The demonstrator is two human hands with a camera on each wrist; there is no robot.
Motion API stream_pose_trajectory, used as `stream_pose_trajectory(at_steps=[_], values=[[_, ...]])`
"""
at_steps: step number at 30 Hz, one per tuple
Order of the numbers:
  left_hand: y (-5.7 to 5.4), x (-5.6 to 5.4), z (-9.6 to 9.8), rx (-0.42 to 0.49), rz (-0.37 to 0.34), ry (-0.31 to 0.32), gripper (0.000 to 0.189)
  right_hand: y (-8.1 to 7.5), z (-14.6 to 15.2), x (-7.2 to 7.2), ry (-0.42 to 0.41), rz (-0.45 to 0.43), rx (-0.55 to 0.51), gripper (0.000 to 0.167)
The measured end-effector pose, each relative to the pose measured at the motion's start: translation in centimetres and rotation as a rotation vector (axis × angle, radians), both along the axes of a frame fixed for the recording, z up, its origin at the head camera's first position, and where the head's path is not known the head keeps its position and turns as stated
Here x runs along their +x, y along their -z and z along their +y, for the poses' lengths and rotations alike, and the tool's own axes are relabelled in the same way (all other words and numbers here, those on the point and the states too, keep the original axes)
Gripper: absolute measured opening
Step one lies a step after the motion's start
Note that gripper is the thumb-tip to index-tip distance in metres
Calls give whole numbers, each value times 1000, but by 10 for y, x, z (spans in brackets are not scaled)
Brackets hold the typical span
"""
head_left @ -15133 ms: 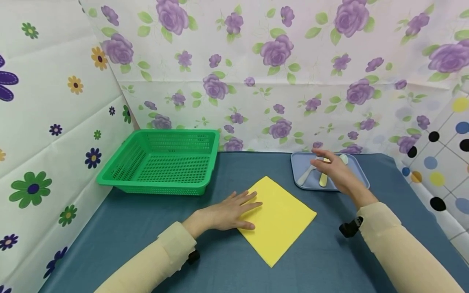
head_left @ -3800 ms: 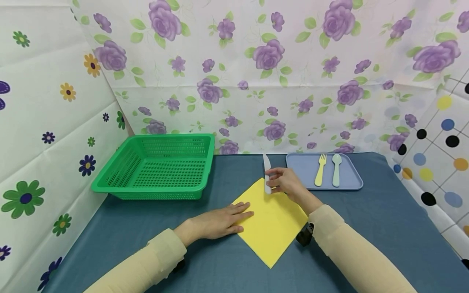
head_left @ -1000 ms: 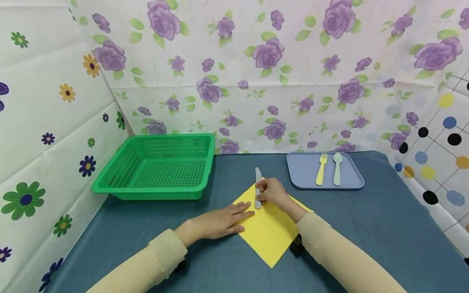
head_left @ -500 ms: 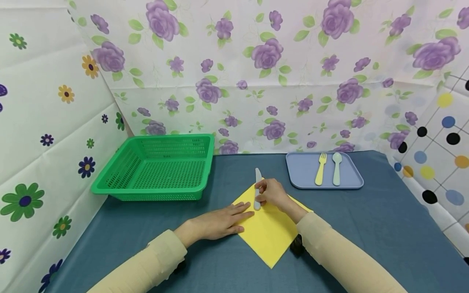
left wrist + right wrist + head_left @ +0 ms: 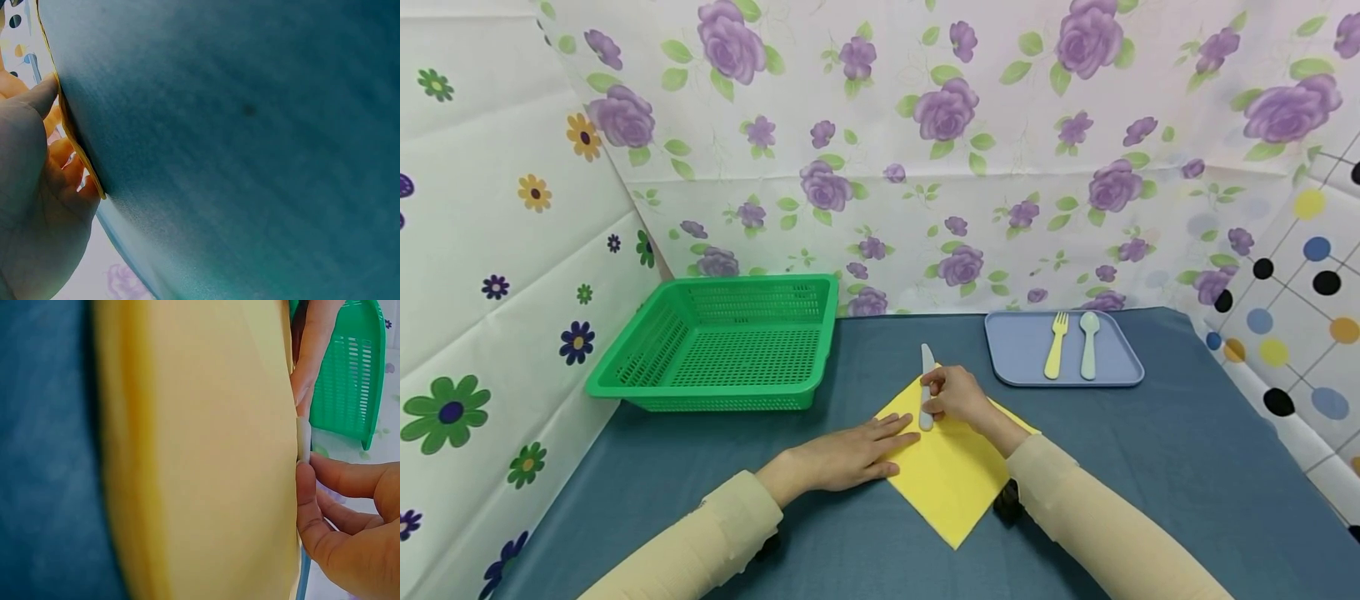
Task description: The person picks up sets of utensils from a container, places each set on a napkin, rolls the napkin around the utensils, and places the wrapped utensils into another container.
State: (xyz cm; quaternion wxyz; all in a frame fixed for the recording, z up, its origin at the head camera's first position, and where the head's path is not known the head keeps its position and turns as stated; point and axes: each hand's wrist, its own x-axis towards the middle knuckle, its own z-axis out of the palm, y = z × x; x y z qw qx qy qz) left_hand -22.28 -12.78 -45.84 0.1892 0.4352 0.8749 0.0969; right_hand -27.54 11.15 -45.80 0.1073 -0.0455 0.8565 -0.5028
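A yellow folded napkin [image 5: 958, 475] lies turned like a diamond on the blue tablecloth. My left hand [image 5: 850, 454] rests on its left corner, fingers spread and straight. With thumb and fingers, my right hand [image 5: 962, 396] pinches a pale plastic knife [image 5: 928, 360] low over the napkin's upper part. The blade points away from me, and the handle end [image 5: 304, 434] shows in the right wrist view close above the yellow surface. Part of the handle is hidden behind the fingers. In the left wrist view, the left hand [image 5: 37, 181] lies at the napkin's edge.
A lavender tray [image 5: 1018, 350] at the back right bears a yellow fork [image 5: 1056, 346] and a pale green spoon [image 5: 1089, 346]. At the back left stands a green perforated basket [image 5: 700, 390]. Flowered cloth [image 5: 880, 125] hangs behind the table.
Earlier the knife lay on the tray; the right hand brought it leftward over the napkin and then nearer to me. Over the last second both hands stay almost still.
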Motion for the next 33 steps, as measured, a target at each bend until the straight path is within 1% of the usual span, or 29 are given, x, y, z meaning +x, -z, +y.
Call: stream_pose_trajectory(at_steps=[6, 13, 25, 29, 33], values=[[-1, 0, 0, 1, 0, 0, 60, 1, 2, 0, -15, 0, -20, 35], [0, 0, 0, 1, 7, 9, 60, 3, 2, 0, -31, 12, -16, 34], [-1, -1, -1, 16, -1, 6, 60, 3, 3, -2, -31, 4, -20, 33], [1, -1, -1, 11, 8, 7, 60, 3, 4, -3, -32, -2, -36, 33], [1, 0, 0, 5, 9, 6, 60, 0, 8, -3, -11, -21, -64, 35]])
